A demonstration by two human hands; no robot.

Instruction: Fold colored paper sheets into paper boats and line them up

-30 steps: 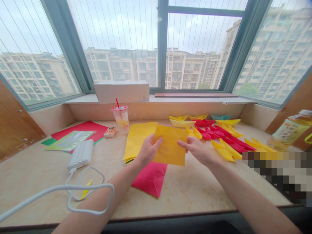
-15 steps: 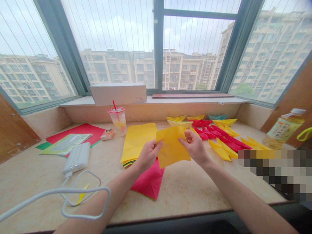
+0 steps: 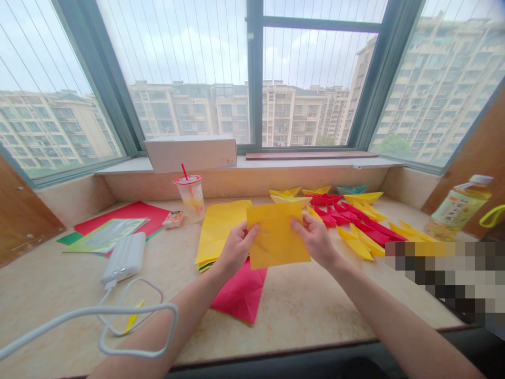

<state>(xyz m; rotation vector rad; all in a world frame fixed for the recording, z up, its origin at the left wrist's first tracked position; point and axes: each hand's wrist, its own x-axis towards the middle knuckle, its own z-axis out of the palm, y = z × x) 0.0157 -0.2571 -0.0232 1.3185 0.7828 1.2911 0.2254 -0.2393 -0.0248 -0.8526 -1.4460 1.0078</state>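
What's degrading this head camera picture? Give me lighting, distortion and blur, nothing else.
Head view: the sky is pale, close to blown out, and daylight leaves only soft shadows on the marble ledge. Head view: wide-angle distortion bows the window frame toward the edges. Head view: a pixelated patch hides the lower right. Head view: the yellow paper sheet shows no obvious blur.

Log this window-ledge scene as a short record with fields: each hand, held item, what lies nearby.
Left hand: grips the sheet's left edge
Right hand: grips the sheet's right edge
Held item: yellow paper sheet, raised above the ledge
Beneath hands: folded red paper
Left of hands: yellow paper stack; white power bank; plastic cup with red straw
Right of hands: rows of folded red and yellow paper boats
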